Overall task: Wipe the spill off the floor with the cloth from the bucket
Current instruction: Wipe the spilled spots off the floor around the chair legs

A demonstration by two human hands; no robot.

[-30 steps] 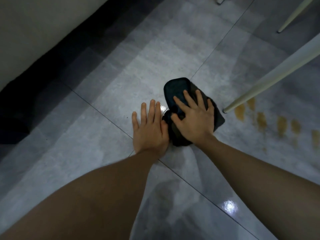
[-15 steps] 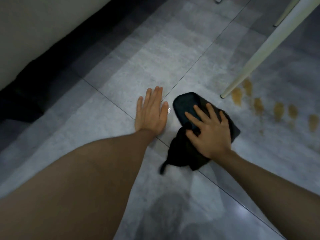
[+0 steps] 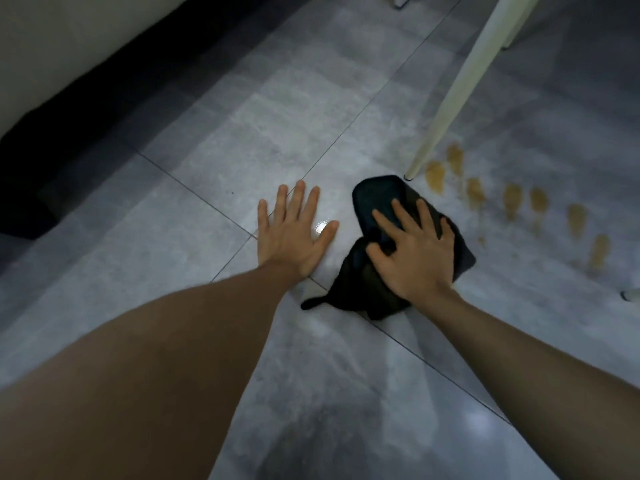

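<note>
Grip, right hand [image 3: 417, 252]: palm down, fingers spread, pressing flat on the dark cloth [image 3: 377, 202]; nothing pinched or enclosed.
Grip, left hand [image 3: 294, 233]: unclenched, flat on the bare floor [image 3: 214, 140], fingers splayed toward the top of the frame; holding nothing.
Cloth position: right of centre in the frame, lying on the grey tiles, just right of the left hand and apart from it.
Cloth long axis: runs from lower left to upper right; rounded end toward the top of the frame, a thin tail [image 3: 313, 302] trailing to the lower left.
Spill [image 3: 512, 200]: row of amber patches on the floor, right of the cloth, running toward the right edge; nearest patch just beside the cloth's upper right end, not under it.
Obstruction: white furniture leg [image 3: 460, 81] slants down from the upper right; its foot meets the floor just beside the cloth's upper end, between cloth and first patches.
Other surroundings: pale wall [image 3: 52, 46] at upper left with a dark band along its base; grout lines cross under both hands.
Hidden or unclear: middle of the cloth is covered by the right hand; a pale object at the right edge is cut off and cannot be identified; the far right patches are blurred.
</note>
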